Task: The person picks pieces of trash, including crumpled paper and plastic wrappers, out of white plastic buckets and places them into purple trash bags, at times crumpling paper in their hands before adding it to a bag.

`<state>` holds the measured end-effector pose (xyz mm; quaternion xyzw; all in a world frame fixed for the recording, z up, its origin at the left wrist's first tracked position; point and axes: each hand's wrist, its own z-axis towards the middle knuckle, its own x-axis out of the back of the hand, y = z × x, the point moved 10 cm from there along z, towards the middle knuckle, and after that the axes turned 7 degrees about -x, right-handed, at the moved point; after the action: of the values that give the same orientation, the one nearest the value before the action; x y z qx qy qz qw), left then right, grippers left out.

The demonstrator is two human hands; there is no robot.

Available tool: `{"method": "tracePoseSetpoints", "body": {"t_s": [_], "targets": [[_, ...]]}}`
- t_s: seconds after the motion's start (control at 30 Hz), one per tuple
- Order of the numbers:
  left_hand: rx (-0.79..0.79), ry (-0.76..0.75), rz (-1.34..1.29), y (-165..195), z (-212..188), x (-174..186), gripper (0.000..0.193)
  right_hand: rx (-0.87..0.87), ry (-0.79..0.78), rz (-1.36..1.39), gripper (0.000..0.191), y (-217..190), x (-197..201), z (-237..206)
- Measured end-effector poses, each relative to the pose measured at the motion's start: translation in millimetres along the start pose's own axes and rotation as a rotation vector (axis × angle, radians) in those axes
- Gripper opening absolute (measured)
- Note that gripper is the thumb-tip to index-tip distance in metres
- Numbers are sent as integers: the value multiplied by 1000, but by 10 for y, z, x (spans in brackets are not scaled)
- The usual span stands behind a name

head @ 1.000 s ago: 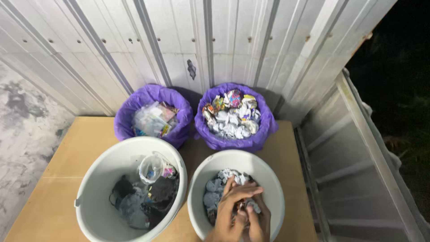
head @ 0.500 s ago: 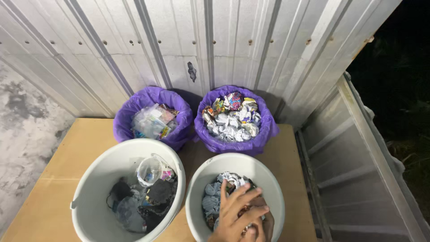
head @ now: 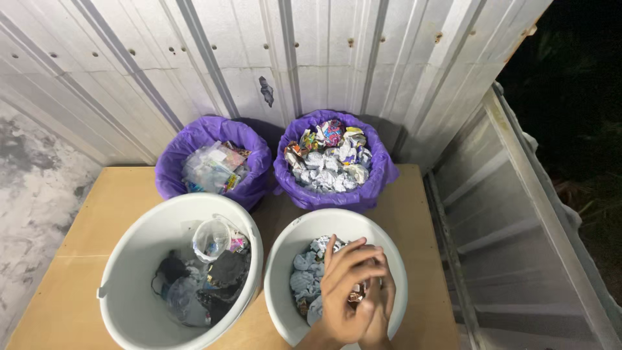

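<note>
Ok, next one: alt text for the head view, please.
Two hands, left hand over right hand, press together on crumpled paper in the right white bucket. Beside it a left white bucket holds mixed rubbish; behind stand two purple-lined bins, against a corrugated metal wall.

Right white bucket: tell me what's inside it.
The right white bucket holds crumpled grey-white paper. Both hands cover the rest, pinching something small and brownish; deeper contents are hidden.

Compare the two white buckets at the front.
The left bucket holds dark scraps and a clear plastic cup; the right bucket holds crumpled grey paper. Both hands, the left hand and the right hand, are inside the right bucket; none in the left bucket. Both are white, round and stand on the wooden board.
</note>
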<state>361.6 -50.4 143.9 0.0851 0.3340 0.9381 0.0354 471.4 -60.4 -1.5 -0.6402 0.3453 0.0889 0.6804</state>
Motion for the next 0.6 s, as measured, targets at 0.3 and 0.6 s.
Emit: {"method": "tracePoseSetpoints", "body": {"t_s": [0.3, 0.6], "targets": [[-382, -68, 67, 229, -106, -32, 44, -136, -446, 334, 90, -492, -734, 11], [-202, 106, -177, 73, -154, 199, 12, -11, -413, 216, 102, -480, -775, -252]]}}
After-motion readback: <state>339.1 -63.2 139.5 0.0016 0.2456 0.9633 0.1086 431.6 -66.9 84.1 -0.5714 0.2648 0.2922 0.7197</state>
